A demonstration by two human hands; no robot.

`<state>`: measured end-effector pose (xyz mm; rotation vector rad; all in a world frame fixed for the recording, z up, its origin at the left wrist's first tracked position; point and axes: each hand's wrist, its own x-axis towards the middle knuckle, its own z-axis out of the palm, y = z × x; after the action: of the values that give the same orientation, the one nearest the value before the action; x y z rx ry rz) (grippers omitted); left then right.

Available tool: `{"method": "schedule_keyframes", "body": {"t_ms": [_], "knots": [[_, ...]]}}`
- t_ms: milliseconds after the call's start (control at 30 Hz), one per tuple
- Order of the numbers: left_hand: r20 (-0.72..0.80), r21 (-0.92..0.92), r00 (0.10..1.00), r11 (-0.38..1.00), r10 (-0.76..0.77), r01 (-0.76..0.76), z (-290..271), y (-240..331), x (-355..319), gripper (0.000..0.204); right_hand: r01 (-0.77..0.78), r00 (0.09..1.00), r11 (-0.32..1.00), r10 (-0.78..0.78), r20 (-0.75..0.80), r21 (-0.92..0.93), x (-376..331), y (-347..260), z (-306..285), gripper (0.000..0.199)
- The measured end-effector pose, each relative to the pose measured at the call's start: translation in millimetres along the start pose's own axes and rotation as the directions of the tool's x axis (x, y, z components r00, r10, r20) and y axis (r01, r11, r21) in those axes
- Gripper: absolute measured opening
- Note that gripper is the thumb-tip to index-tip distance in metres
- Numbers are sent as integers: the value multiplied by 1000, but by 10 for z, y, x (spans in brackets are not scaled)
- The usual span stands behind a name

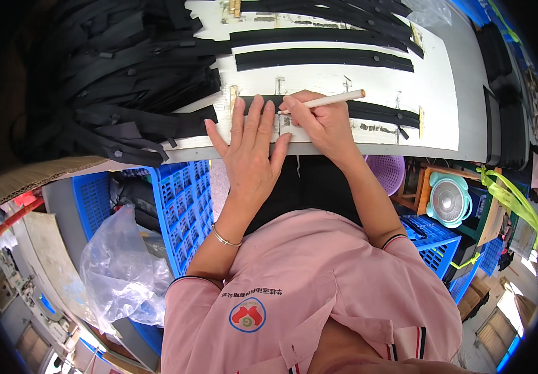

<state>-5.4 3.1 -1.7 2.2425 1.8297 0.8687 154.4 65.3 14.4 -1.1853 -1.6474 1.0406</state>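
A black fabric strip [381, 115] lies crosswise near the front edge of a white board [436, 93]. My left hand [250, 149] rests on the strip's left part, fingers spread and stretched out flat. My right hand [328, 129] grips a white pencil [340, 98], its blunt end pointing right and its tip down by the strip, close to my left fingertips. Dark smudges and tan tape pieces [421, 121] mark the board around the strip. Two further black strips [325, 59] lie parallel beyond it.
A large heap of black strips [119, 81] covers the left of the table beside a cardboard edge [38, 177]. More strips lie at the far side. Below stand blue crates [181, 206], a clear plastic bag [122, 262], a purple basket [386, 171] and a turquoise fan [450, 199].
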Motion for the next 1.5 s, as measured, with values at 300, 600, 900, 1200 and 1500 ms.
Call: {"method": "schedule_keyframes", "body": {"t_ms": [300,600,900,1200,1500], "knots": [[42,13,999,1000,-9,9,-19,-3,-19,55,-50,997,993,55,-49,107,-80,-122,-210,23],[64,21,998,1000,-18,17,-23,2,-15,55,-141,907,990,124,-403,-11,-220,209,-805,23],[67,-286,982,946,179,-153,237,617,266,55,-137,932,990,124,-340,-15,-218,169,-790,25],[90,-191,978,967,188,-168,361,667,282,45,-23,941,996,-9,-339,-89,-211,193,-781,23],[79,-168,978,970,191,-176,363,669,268,42,-75,942,987,118,-313,145,-302,246,-857,25]]}}
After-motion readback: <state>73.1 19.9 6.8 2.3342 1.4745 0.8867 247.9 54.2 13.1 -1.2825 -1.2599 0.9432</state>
